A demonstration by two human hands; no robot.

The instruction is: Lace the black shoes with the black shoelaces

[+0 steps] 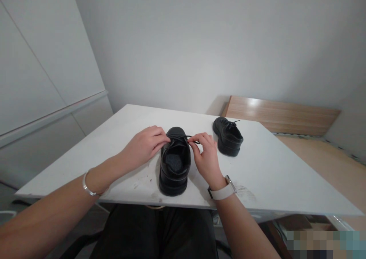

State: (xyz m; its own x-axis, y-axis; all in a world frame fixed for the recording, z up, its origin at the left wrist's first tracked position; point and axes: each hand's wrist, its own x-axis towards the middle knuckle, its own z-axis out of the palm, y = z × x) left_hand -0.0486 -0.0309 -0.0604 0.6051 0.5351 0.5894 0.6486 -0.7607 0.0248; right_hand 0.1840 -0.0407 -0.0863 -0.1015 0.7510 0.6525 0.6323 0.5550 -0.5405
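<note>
A black lace-up shoe [174,179] stands upright on the white table in front of me, its heel toward me and its toe pointing away. My left hand [150,142] is at the left side of its lacing, thumb and fingertips pinched together; what lies between them is too small to make out for certain. On the other side, my right hand [204,152] pinches the black shoelace [185,137] near the eyelets, and a loop of it shows by the fingers. A second black shoe [228,139], its lace tied in a bow, sits farther back on the right.
The white table [274,175] has dark smudges near its front edge. Behind its right side stands a wooden headboard [286,114] with a bare bed base [309,148]. A white cabinet [42,68] flanks the left, and a plain wall closes off the back.
</note>
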